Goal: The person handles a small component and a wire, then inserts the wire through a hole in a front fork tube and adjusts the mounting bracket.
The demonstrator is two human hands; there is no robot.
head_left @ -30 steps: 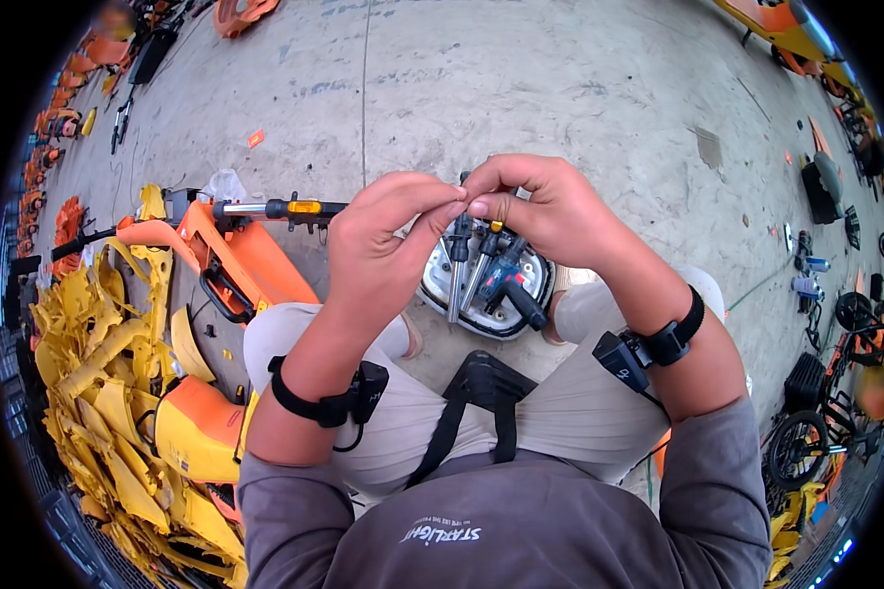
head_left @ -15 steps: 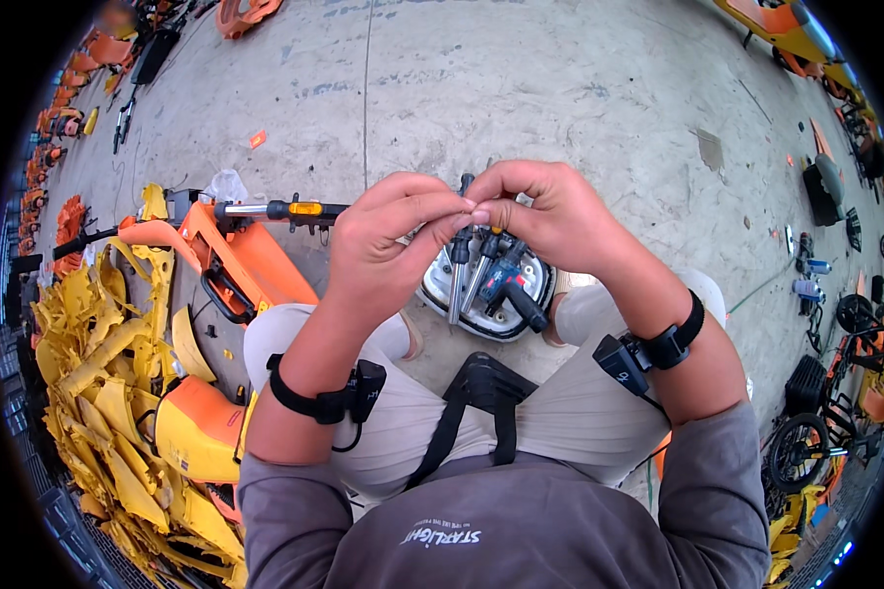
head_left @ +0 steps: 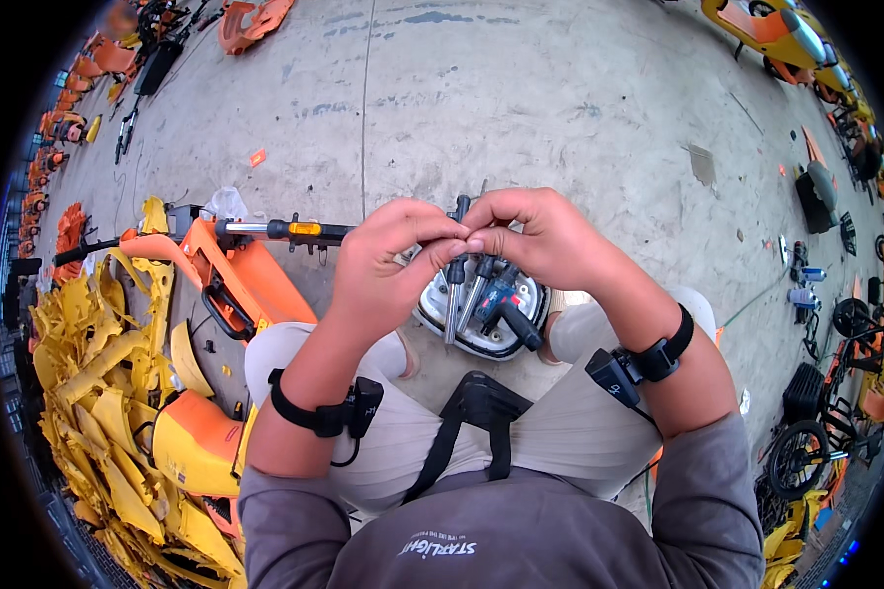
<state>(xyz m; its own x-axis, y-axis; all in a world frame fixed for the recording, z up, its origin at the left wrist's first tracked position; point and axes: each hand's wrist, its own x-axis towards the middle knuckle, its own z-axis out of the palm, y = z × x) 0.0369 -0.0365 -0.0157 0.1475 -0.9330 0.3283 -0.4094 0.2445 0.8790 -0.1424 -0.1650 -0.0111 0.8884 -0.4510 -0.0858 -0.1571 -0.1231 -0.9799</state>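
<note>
My left hand point(head_left: 385, 257) and my right hand point(head_left: 545, 236) meet fingertip to fingertip in front of me, thumbs and forefingers pinched together. What they pinch is too small or too hidden to make out. Just below and behind the fingers, metal fork tubes with black upper parts point(head_left: 452, 299) lie on a light, rounded shell with a dark rim point(head_left: 501, 347). Beside the tubes on the same shell lies a blue and black power drill point(head_left: 507, 310). The hands cover the upper part of the shell and some of the tubes.
At my left lie an orange scooter body point(head_left: 255, 275), a metal tube with a yellow band point(head_left: 303, 229) and a heap of broken yellow panels point(head_left: 98, 383). A dark wheel point(head_left: 798, 454) and spray cans point(head_left: 803, 287) are at the right. A yellow-orange scooter point(head_left: 771, 34) stands far right.
Both hands have come slightly lower in the picture, still pinched together. The view has shifted a little, and more of the drill and shell shows below the hands.
</note>
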